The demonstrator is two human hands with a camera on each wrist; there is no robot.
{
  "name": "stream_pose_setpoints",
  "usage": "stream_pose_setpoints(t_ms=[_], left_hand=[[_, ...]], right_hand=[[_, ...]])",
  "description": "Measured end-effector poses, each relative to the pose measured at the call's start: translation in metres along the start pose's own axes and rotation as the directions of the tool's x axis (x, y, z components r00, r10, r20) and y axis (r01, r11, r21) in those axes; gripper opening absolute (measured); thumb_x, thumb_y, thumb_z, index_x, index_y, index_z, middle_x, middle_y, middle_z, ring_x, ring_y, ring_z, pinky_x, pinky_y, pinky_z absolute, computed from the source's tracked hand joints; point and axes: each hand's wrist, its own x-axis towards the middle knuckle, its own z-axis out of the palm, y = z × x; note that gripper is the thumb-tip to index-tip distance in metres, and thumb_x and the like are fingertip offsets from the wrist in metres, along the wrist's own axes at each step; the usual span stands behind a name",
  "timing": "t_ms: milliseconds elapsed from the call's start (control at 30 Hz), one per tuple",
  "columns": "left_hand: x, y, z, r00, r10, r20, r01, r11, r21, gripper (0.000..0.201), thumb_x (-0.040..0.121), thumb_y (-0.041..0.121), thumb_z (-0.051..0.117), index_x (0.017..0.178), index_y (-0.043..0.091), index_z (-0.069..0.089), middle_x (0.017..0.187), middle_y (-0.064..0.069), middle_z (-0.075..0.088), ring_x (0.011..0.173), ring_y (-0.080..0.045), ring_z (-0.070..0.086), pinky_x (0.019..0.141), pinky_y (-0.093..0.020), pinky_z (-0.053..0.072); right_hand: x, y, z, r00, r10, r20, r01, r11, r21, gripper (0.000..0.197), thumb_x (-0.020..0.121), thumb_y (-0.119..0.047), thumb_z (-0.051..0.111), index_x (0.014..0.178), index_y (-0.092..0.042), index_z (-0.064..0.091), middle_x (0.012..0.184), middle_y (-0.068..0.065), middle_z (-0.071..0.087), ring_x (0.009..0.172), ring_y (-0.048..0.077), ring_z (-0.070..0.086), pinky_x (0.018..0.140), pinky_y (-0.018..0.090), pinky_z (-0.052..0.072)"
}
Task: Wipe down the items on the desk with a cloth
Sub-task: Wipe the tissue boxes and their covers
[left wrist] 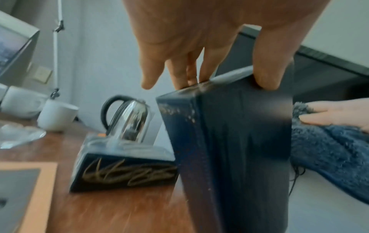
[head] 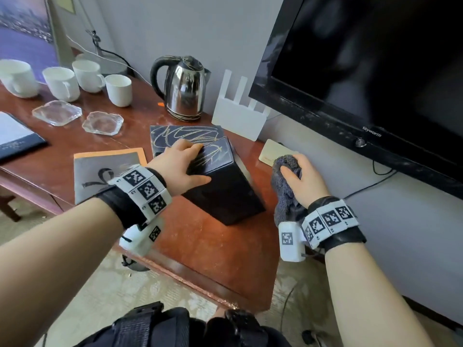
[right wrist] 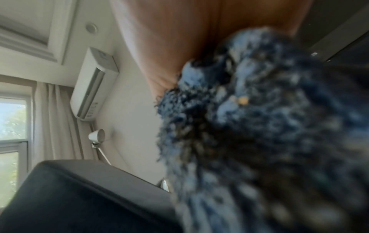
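A tall black box with gold scribbles stands tilted on the wooden desk. My left hand grips its top end, fingers over the far edge and thumb on the near face. The left wrist view shows the box under my fingers. My right hand holds a bunched dark grey-blue cloth just right of the box, with a small gap between them. The cloth fills most of the right wrist view, beside the box.
A flat black box with gold scribbles lies behind the tall one. Further back stand a steel kettle, a white router and several white cups. Two glass dishes, an orange-edged booklet and a TV surround them.
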Motion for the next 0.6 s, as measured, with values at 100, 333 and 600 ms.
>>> stream_pose_setpoints(t_ms=[100,333,600], left_hand=[[0.002,0.011,-0.021,1.0,0.021,0.018,-0.022,0.994,0.104,0.079,0.084,0.051,0.056,0.147,0.019,0.022,0.143,0.0,0.028,0.131,-0.03,0.034,0.105,-0.043,0.036],[0.005,0.027,-0.025,0.998,0.059,0.016,-0.061,0.987,0.15,0.081,0.08,0.06,0.055,0.146,0.026,0.026,0.141,0.005,0.031,0.128,-0.02,0.039,0.102,-0.033,0.037],[0.019,0.043,0.0,0.985,0.166,0.042,-0.169,0.979,0.113,0.067,0.093,0.05,0.039,0.148,0.017,0.021,0.15,0.001,0.025,0.137,-0.019,0.021,0.113,-0.027,0.012]], right_hand=[[0.004,-0.013,-0.004,0.998,-0.061,-0.012,0.061,0.998,0.018,0.041,0.096,-0.024,0.048,0.135,-0.015,0.043,0.134,0.009,0.05,0.123,0.024,0.046,0.102,0.03,0.034],[0.011,-0.062,-0.014,0.979,-0.189,-0.08,0.194,0.979,0.065,0.038,0.091,-0.027,0.057,0.123,-0.019,0.037,0.113,0.004,0.054,0.101,0.022,0.056,0.082,0.03,0.04],[0.038,-0.072,0.013,0.966,-0.249,0.073,0.259,0.916,-0.308,0.029,0.092,-0.037,0.051,0.121,-0.035,0.056,0.127,-0.003,0.048,0.115,0.022,0.046,0.095,0.034,0.039]])
